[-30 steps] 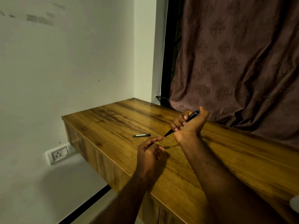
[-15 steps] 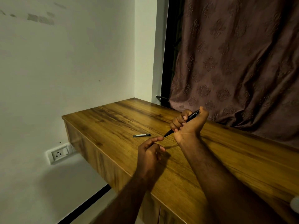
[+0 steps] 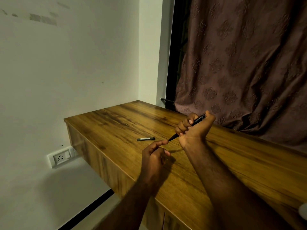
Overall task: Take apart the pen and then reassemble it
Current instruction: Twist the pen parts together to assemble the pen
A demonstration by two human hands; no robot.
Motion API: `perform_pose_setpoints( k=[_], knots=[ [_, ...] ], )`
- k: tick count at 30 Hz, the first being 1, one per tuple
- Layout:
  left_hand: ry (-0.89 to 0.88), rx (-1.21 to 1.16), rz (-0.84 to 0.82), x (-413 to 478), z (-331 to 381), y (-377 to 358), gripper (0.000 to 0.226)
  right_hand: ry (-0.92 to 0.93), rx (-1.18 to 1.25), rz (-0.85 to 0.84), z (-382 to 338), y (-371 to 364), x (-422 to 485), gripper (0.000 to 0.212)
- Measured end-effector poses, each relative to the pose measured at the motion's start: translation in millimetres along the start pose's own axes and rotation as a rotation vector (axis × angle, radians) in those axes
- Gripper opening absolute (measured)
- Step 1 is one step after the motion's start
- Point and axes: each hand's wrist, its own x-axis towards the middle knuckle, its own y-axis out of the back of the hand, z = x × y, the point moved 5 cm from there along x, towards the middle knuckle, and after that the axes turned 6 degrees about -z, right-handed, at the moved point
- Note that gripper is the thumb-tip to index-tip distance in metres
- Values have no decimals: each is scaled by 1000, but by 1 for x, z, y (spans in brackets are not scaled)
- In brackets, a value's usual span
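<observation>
Black pen (image 3: 197, 119), clenched in the grip of the raised right hand (image 3: 195, 132); left hand (image 3: 153, 157) loosely curled, empty, forefinger at pen's tip.

- Pen (image 3: 187, 128): plain black throughout.
- Loose pen piece (image 3: 145, 139): dark grey to black, with a pale strip along its length.
- Bench (image 3: 116, 123): warm honey-brown wood grain, streaked with darker brown bands along the top. The front panel has the same tone.
- Curtain (image 3: 240, 63): dusky brown-mauve, with tone-on-tone embossed floral medallions in repeating rows.
- Wall (image 3: 66, 72): plain off-white, with a few smudged grey patches near the top.
- Socket plate (image 3: 61, 157): white, with dark pin holes.
- Skirting strip (image 3: 86, 211): black.
- Window frame (image 3: 176, 55): black.
- Cut-off object (image 3: 303, 211) at the right edge: white.
</observation>
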Motion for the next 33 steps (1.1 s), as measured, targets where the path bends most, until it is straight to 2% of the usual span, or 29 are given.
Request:
perform_pose_setpoints(
  k=[7, 11, 15, 17, 20, 22, 23, 24, 28, 30, 33],
  knots=[
    [-9, -77, -32, -4, 5, -4, 28, -33, 3, -31, 1, -2, -1, 52],
    [-16, -90, -79, -5, 7, -9, 15, -104, -6, -88, 5, -5, -1, 61],
    [-32, 48, -55, -5, 5, -9, 26, -161, -69, -157, 15, -7, -2, 49],
    [-34, 86, -31, -4, 4, -6, 26, -162, -114, -122, 21, -4, -1, 42],
    [-34, 108, 20, -3, 2, -3, 25, -82, -339, -71, 25, 2, 3, 25],
    [-58, 144, 105, -2, 1, 2, 20, -2, -675, -69, 25, 5, 4, 7],
    [-69, 173, 148, -1, 0, 5, 18, 21, -810, -72, 26, 6, 4, 7],
    [-76, 194, 182, 0, 0, 7, 16, 27, -875, -82, 27, 8, 4, 17],
    [-75, 206, 222, 2, -1, 9, 16, 93, -876, -136, 23, 8, -1, 65],
    [-68, 206, 189, 1, -3, 6, 20, 172, -896, -109, 16, 12, -4, 70],
    [-35, 198, 96, 0, -5, 2, 21, 195, -857, -86, 14, 24, -8, 63]
  ],
)
